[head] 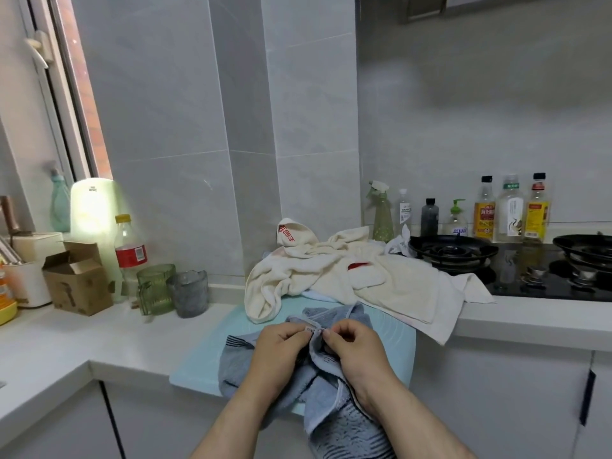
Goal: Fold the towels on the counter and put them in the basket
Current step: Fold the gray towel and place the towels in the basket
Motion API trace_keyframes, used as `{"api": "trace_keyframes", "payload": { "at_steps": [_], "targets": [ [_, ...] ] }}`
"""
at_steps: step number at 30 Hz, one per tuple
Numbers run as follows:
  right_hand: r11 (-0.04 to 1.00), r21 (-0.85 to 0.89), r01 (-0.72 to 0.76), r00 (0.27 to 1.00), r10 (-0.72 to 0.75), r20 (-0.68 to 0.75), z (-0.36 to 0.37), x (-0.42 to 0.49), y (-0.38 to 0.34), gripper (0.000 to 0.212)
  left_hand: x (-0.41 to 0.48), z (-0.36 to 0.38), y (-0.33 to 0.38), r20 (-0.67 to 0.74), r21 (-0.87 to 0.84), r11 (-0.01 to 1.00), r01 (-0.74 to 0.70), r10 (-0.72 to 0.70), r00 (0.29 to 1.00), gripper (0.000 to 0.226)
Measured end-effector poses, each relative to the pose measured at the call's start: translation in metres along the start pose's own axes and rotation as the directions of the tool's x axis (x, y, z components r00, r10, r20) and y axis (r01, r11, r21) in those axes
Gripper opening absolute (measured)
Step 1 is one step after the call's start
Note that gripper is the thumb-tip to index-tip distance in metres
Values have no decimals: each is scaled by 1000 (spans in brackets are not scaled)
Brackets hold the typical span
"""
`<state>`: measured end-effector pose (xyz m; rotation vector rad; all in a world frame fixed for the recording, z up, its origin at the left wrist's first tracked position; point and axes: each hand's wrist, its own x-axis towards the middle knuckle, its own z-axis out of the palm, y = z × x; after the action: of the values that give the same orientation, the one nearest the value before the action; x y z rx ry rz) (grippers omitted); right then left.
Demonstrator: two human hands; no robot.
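Both the left hand point(283, 339) and right hand point(347, 342) pinch the crumpled blue-grey terry towel point(328, 415) at its far edge, the rest trailing near, over the counter's front.

A home kitchen: gas hob point(453, 253), oil bottles point(484, 210), tiled wall point(185, 94), white counter point(66, 339).

At counter point(66, 342) front: towel point(236, 366) on mat point(198, 362), pile point(347, 273) behind it, stove point(453, 253) to R w/ bottles point(511, 210) behind, cups point(172, 289) + box point(77, 279) to L.
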<state>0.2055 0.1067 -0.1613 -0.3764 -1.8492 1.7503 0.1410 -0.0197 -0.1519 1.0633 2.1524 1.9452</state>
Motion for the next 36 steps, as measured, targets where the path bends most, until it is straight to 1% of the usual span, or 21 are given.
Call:
{"api": "trace_keyframes", "payload": {
  "at_steps": [2,4,7,10,13,16,19,26,29,32,33,34,36],
  "targets": [
    [1000,-6,-8,1000,8,-11,1,0,0,17,-2,1,1,4,-17,1000,0,0,1000,28],
    [1000,-20,-14,999,14,-32,1,0,0,17,-3,1,3,7,-15,1000,-9,9,1000,34],
    [999,-31,-20,999,18,-50,2,1,1,19,-3,2,3,-6,119,992,-38,39,999,36],
    [998,-44,-37,998,34,-51,2,1,1,19,0,1,0,-47,178,984,-5,14,999,43],
    [996,14,-87,995,88,-57,1,3,0,15,2,2,-1,-91,238,971,14,8,996,42],
    [988,79,-136,987,142,-71,1,6,0,18,2,3,0,-136,266,964,17,20,991,43],
    [980,125,-158,984,167,-68,0,7,0,20,2,4,-1,-161,256,966,22,20,987,41],
    [979,112,-171,983,177,-47,1,6,-1,21,2,1,-5,-162,157,987,35,-9,987,36],
    [981,102,-167,984,171,-39,1,3,-3,21,2,1,-6,-165,125,992,37,-16,986,27],
    [973,118,-197,980,198,9,-3,7,-17,16,3,2,-7,-179,91,995,42,-25,984,17],
    [980,90,-177,984,177,9,-6,14,-23,15,3,2,-9,-175,85,995,45,-29,984,14],
    [991,27,-131,991,131,-22,-10,24,-29,16,3,1,-9,-176,79,996,51,-36,984,14],
    [983,-184,5,994,-25,-106,-17,52,-38,24,3,1,-9,-191,71,996,54,-40,981,16]
  ]
}}
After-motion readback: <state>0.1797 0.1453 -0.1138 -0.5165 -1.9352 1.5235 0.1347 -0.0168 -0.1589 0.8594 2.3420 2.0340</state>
